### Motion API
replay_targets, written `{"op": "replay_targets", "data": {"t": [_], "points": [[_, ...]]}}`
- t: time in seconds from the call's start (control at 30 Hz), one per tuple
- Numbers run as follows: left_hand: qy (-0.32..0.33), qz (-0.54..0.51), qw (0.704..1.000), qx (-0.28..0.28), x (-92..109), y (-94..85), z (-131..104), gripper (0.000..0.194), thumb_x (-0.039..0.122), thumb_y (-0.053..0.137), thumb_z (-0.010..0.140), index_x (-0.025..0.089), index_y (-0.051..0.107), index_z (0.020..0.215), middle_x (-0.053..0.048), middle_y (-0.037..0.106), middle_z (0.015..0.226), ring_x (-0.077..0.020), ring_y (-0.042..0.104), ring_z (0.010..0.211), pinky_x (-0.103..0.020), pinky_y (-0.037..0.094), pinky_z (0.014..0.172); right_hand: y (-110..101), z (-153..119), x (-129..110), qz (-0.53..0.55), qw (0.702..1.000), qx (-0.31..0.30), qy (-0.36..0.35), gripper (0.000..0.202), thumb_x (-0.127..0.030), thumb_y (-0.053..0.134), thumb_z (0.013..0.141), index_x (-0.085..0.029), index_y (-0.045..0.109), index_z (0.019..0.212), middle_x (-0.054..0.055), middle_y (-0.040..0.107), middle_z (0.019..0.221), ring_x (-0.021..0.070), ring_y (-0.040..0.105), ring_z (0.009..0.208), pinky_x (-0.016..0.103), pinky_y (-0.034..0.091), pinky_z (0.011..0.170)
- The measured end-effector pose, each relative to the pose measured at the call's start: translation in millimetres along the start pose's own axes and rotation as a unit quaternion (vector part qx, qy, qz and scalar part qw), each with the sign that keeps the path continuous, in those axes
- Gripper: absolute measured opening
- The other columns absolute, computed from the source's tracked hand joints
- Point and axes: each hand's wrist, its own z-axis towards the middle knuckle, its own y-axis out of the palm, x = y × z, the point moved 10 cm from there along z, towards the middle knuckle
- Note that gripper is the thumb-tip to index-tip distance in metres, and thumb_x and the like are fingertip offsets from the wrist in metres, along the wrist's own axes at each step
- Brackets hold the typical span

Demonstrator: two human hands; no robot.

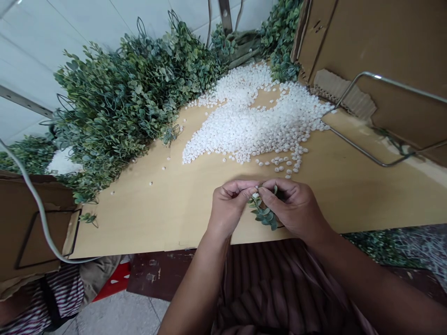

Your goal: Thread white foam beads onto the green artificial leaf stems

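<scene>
My left hand (pixel 228 204) and my right hand (pixel 291 202) meet above the front part of the table. Between them is an artificial greenery sprig (pixel 264 215) with small green leaves, which hangs below the fingertips. The thumb and fingers of my right hand pinch its stem. With thumb and forefinger, my left hand closes at the sprig's top end, where a small white bead (pixel 256 195) shows. How far the bead sits on the stem is hidden by the fingertips. Just beyond my hands spreads a pile of the same white beads (pixel 251 128).
A big heap of artificial greenery (pixel 129 88) fills the back left of the wooden table (pixel 146 223). Cardboard (pixel 391 56) with a bent metal wire frame (pixel 366 160) stands at right. A white cable (pixel 38 204) hangs at left, near another person's striped clothing (pixel 70 288).
</scene>
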Motion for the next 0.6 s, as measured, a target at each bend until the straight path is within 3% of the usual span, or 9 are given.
{"op": "replay_targets", "data": {"t": [0.27,0.43,0.6], "points": [[0.030,0.037,0.999,0.022,9,-22.5,-2,0.025,0.027,0.070,0.068,0.022,0.070,0.092,-0.004,0.072,0.096,-0.0141,0.064,0.087,-0.027,0.048,0.084,-1,2,5,0.037,0.999,0.008,0.012,0.019,-0.030,0.053,0.079,-0.016,0.058,0.068,0.000,0.058,0.060,0.0104,0.052,0.056,0.020,0.044,0.052],[0.011,0.107,0.991,-0.081,10,-6.4,-6,0.022,0.025,0.065,0.074,0.018,0.071,0.094,-0.008,0.069,0.104,-0.0187,0.061,0.098,-0.031,0.045,0.092,-7,0,7,0.049,0.998,0.029,0.004,0.016,-0.031,0.056,0.080,-0.018,0.060,0.072,0.000,0.062,0.064,0.0117,0.058,0.062,0.021,0.046,0.056],[0.012,0.130,0.987,-0.096,13,-8.7,-9,0.021,0.023,0.062,0.076,0.018,0.071,0.095,-0.009,0.068,0.104,-0.0200,0.060,0.099,-0.033,0.045,0.091,-11,-2,15,0.130,0.990,0.052,0.018,0.016,-0.035,0.057,0.080,-0.019,0.060,0.078,0.002,0.068,0.073,0.0133,0.063,0.067,0.025,0.052,0.063]]}}
